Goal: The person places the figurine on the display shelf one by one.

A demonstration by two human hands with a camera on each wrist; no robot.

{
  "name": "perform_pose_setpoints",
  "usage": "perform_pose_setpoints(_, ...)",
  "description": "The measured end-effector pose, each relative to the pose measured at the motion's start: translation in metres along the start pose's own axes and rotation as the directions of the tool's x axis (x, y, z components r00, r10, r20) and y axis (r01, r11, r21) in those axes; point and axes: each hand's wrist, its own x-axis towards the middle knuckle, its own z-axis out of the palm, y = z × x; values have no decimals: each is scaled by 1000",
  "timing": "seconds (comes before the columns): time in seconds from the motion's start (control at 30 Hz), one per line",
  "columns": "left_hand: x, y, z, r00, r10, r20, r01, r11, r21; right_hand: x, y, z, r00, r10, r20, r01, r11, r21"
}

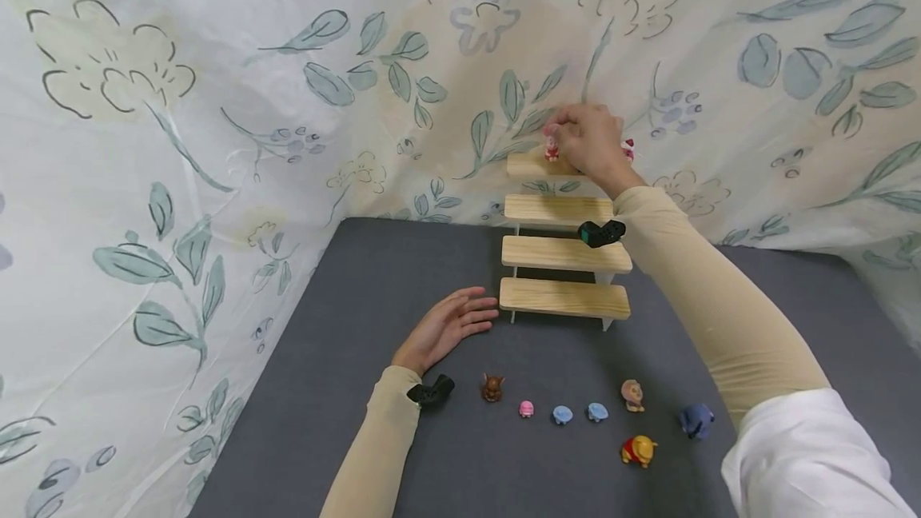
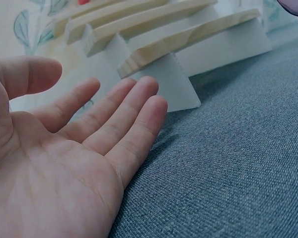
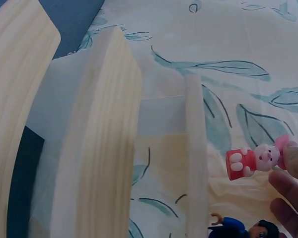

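Note:
My right hand (image 1: 592, 141) reaches to the top step of a tiered wooden stand (image 1: 564, 296). Between thumb and finger it pinches the pink head end of a small piglet figurine (image 3: 248, 161) in a red outfit. In the head view this figurine (image 1: 551, 147) appears over the left part of the top step. Just past the hand's other side is a red-and-white figurine (image 1: 628, 149), partly hidden. My left hand (image 1: 444, 329) lies palm up with fingers extended, its fingertips close to the left end of the lowest step (image 2: 188, 39). Nothing is in it.
Along the front of the dark tabletop (image 1: 345, 326) stand several figurines: a brown one (image 1: 492, 388), a small pink one (image 1: 527, 408), two light-blue pieces, a tan one (image 1: 632, 395), a yellow bear (image 1: 638, 450) and a blue one (image 1: 696, 420). Floral cloth (image 1: 288, 126) hangs behind.

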Motion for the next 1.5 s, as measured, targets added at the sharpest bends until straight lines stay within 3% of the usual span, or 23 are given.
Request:
perform_pose_setpoints(0.33, 0, 0, 0, 1000, 6, 16, -6, 1000, 3, 0, 8, 7, 1000, 8, 16, -8, 999, -31)
perform_pose_setpoints(1.0, 3, 1, -2, 1000, 5, 18, -5, 1000, -10, 2, 13, 11, 999, 31, 10, -31, 1000, 7)
perform_pose_setpoints(1.5, 4, 1, -1, 1000, 10, 20, -10, 1000, -2, 3, 13, 2, 1000, 4, -5, -4, 1000, -1)
